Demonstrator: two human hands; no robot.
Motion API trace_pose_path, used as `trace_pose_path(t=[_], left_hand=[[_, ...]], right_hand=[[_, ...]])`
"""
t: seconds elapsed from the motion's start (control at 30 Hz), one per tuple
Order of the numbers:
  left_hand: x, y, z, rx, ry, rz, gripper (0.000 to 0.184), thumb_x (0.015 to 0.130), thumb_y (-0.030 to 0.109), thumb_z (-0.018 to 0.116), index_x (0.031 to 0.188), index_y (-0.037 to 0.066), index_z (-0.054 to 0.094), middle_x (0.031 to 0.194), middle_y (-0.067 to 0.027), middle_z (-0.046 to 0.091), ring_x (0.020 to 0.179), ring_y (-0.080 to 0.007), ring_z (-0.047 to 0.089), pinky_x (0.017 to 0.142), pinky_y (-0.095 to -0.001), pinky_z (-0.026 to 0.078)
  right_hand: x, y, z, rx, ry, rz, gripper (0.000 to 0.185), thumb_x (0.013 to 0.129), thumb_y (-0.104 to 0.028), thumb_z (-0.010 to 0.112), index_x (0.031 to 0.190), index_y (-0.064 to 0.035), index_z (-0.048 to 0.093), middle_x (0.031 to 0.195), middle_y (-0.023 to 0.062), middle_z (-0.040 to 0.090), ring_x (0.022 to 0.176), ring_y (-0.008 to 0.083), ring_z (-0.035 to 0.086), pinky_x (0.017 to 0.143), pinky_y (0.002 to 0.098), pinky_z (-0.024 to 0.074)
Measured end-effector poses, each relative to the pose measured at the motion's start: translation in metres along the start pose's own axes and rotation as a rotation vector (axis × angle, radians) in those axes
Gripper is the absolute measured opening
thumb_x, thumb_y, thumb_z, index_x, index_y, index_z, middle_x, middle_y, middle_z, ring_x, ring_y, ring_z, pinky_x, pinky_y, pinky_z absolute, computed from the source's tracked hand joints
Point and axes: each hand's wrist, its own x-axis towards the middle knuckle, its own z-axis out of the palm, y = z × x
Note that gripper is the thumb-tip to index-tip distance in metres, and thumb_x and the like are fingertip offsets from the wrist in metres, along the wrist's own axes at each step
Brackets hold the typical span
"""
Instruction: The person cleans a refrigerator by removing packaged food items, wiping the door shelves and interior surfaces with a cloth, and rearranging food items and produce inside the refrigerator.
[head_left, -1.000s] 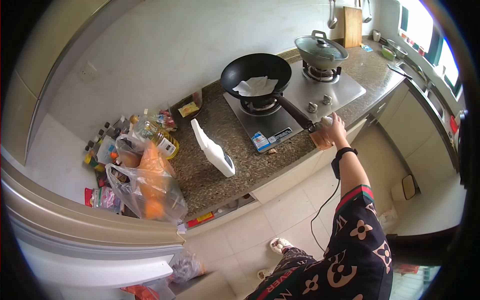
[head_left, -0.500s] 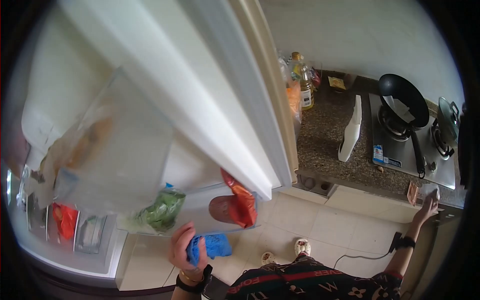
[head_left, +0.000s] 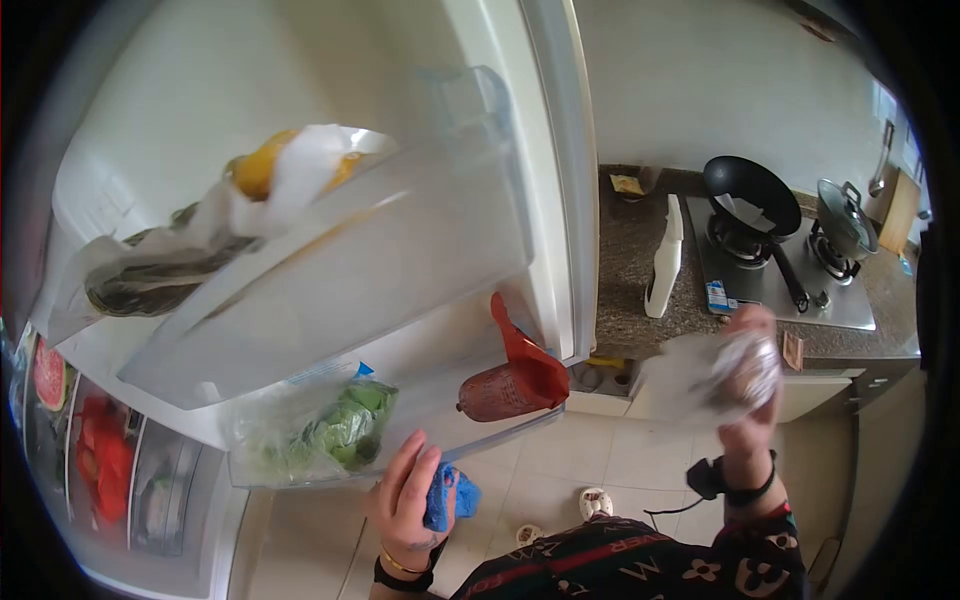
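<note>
My left hand (head_left: pixel 402 510) is closed around a crumpled blue cloth (head_left: pixel 452 500), its fingers at the front edge of the lower fridge-door bin (head_left: pixel 468 442). In that bin lie bagged green leafy vegetables (head_left: pixel 350 422) and a red-wrapped sausage (head_left: pixel 505 388) with a folded-over end. Lifted in front of the counter, my right hand (head_left: pixel 748 435) grips a clear plastic bag (head_left: pixel 728 378), blurred by motion. Something rounded and pale seems to be inside it; its kind cannot be made out.
The fridge door's upper bin (head_left: pixel 340 290) holds bagged yellow and dark items. Drawers at lower left hold a red bag (head_left: pixel 103 455). A black wok (head_left: pixel 752 200) and a lidded pot (head_left: pixel 845 225) stand on the gas stove (head_left: pixel 840 300). A white long-shaped object (head_left: pixel 665 260) lies on the counter.
My right hand has come away from the counter edge, bringing the clear plastic bag left and toward the fridge door. My left hand still holds the blue cloth by the bin. The view has shifted.
</note>
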Motion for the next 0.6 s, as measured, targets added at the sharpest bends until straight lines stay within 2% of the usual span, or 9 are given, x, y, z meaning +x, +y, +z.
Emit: trace_pose_path(t=[0.03,0.07,0.1,0.13,0.27,0.47,0.5,0.57,0.6], left_hand=[[-0.002,-0.001,-0.001,-0.018,0.019,0.012,0.034,0.074,0.008,0.066,0.107,0.001,0.059,0.108,-0.0222,0.061,0.094,-0.0357,0.062,0.079,-0.0382,0.052],[-0.005,-0.003,-0.001,-0.034,0.035,0.022,0.034,0.074,0.008,0.066,0.106,0.001,0.059,0.108,-0.0224,0.061,0.094,-0.0357,0.062,0.079,-0.0381,0.052],[-0.008,-0.004,-0.001,-0.048,0.05,0.032,0.033,0.074,0.008,0.066,0.106,0.001,0.059,0.109,-0.0226,0.061,0.094,-0.0357,0.062,0.078,-0.038,0.052],[-0.005,-0.008,0.003,-0.011,0.175,0.097,0.03,0.075,0.014,0.067,0.104,0.008,0.062,0.106,-0.0169,0.064,0.075,-0.0283,0.067,0.058,-0.0308,0.052],[-0.02,-0.021,0.0,-0.064,0.266,0.123,0.028,0.076,0.017,0.068,0.102,0.009,0.062,0.104,-0.0157,0.064,0.073,-0.028,0.066,0.057,-0.0308,0.052],[-0.028,-0.027,0.001,-0.061,0.264,0.208,0.023,0.078,0.017,0.067,0.097,0.006,0.061,0.099,-0.0184,0.064,0.076,-0.0301,0.064,0.062,-0.0333,0.052],[-0.03,-0.029,0.003,-0.091,0.279,0.225,0.023,0.078,0.017,0.067,0.097,0.005,0.061,0.098,-0.0186,0.064,0.079,-0.0304,0.064,0.063,-0.0337,0.052],[-0.038,-0.038,0.009,-0.148,0.26,0.249,0.023,0.079,0.014,0.063,0.096,-0.002,0.059,0.104,-0.022,0.06,0.094,-0.0336,0.059,0.083,-0.0412,0.047],[-0.032,-0.032,0.011,-0.188,0.257,0.264,0.024,0.082,0.016,0.062,0.096,-0.003,0.059,0.102,-0.0219,0.06,0.091,-0.0341,0.059,0.081,-0.0413,0.047]], right_hand=[[-0.001,-0.021,0.025,0.054,-0.058,0.082,0.076,0.062,-0.042,0.075,0.115,0.0036,0.046,0.114,0.014,0.038,0.103,0.0226,0.044,0.083,0.0336,0.0407],[0.008,-0.021,0.031,-0.126,-0.264,-0.13,0.071,0.064,-0.038,0.073,0.113,0.0043,0.045,0.109,0.0167,0.042,0.099,0.0253,0.047,0.081,0.0364,0.0411],[0.013,-0.027,0.054,-0.053,-0.292,-0.225,0.068,0.065,-0.037,0.071,0.112,0.0043,0.045,0.104,0.0182,0.046,0.096,0.0281,0.048,0.081,0.0392,0.0405],[0.018,-0.031,0.072,-0.101,-0.332,-0.326,0.065,0.066,-0.036,0.07,0.112,0.0031,0.045,0.104,0.0173,0.049,0.094,0.0297,0.05,0.081,0.0403,0.0392],[0.028,-0.063,0.139,-0.465,-0.368,-0.532,0.054,0.068,-0.026,0.068,0.111,0.0015,0.05,0.094,0.01,0.056,0.082,0.0243,0.055,0.082,0.0401,0.0349],[0.017,-0.055,0.193,-0.97,-0.435,-0.512,0.038,0.07,-0.029,0.061,0.097,-0.0021,0.06,0.087,0.0061,0.053,0.084,0.021,0.054,0.086,0.0461,0.0337],[0.014,-0.045,0.202,-1.026,-0.396,-0.547,0.037,0.071,-0.029,0.061,0.1,-0.0053,0.056,0.087,0.0034,0.052,0.083,0.0185,0.054,0.088,0.0447,0.0324],[0.015,-0.044,0.213,-1.078,-0.463,-0.476,0.035,0.067,-0.031,0.061,0.09,-0.005,0.057,0.086,0.0069,0.052,0.088,0.0221,0.052,0.09,0.0445,0.0313],[0.016,-0.039,0.22,-1.11,-0.513,-0.428,0.038,0.067,-0.033,0.061,0.09,-0.0035,0.057,0.087,0.0075,0.053,0.091,0.0223,0.052,0.092,0.0439,0.0295]])
